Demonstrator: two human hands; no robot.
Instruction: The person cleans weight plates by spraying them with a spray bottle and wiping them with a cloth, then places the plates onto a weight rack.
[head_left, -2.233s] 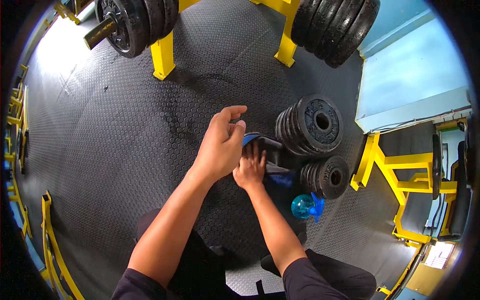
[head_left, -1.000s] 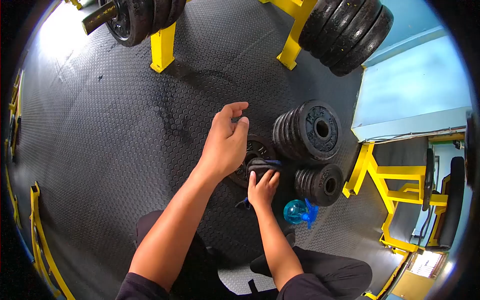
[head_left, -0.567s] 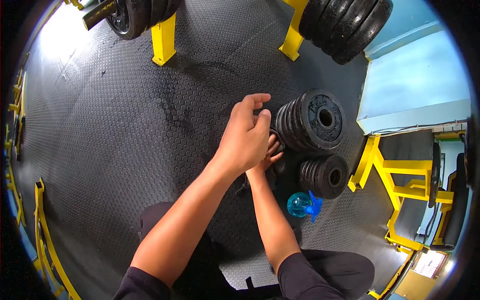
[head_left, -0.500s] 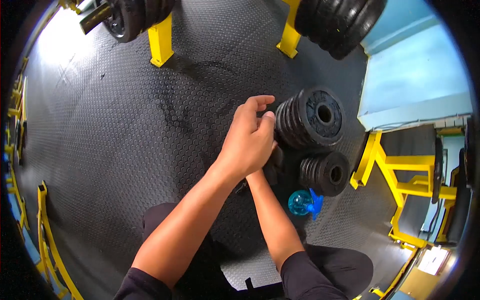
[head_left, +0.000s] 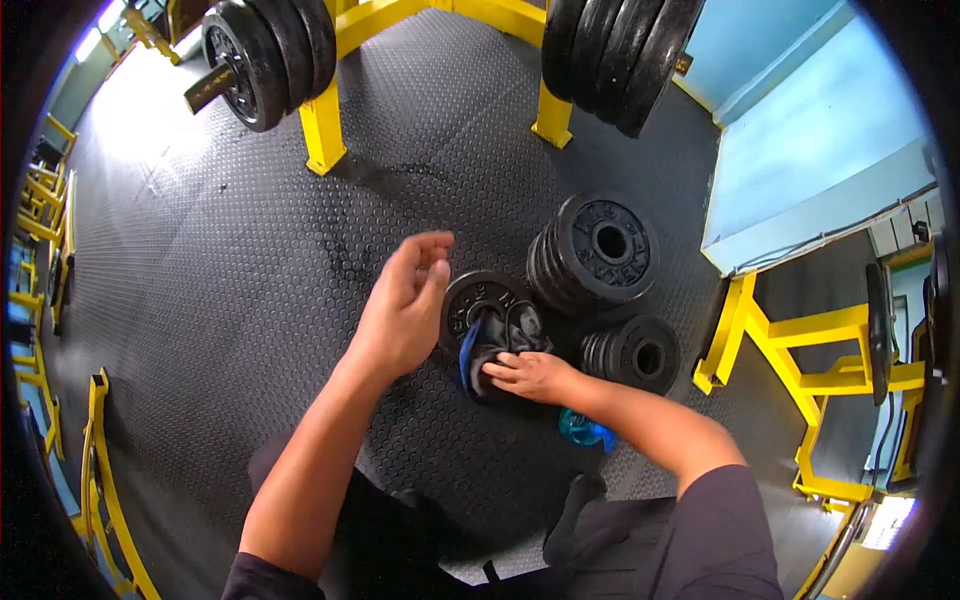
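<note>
A single black weight plate (head_left: pixel 462 296) lies on the dark rubber floor. On it, my right hand (head_left: pixel 530 375) presses a bunched dark cloth (head_left: pixel 500 345) with a blue edge. My left hand (head_left: pixel 402 310) is raised just left of the plate, fingers curled loosely and apart, with nothing in it. A tall stack of black plates (head_left: pixel 592 250) stands to the right of the single plate, and a smaller stack (head_left: pixel 632 354) sits below it. Partly behind my right forearm is a blue spray bottle (head_left: pixel 582 428).
Ahead, a yellow rack (head_left: pixel 322 125) bears a barbell with large black plates (head_left: pixel 262 60) at the left and more plates (head_left: pixel 620 55) at the right. A light blue wall panel (head_left: pixel 820 150) and a yellow frame (head_left: pixel 820 350) stand at the right.
My hands have moved apart: the left went left and down, the right is now on the cloth. The single plate and cloth, previously mostly hidden, now show. The view has shifted.
</note>
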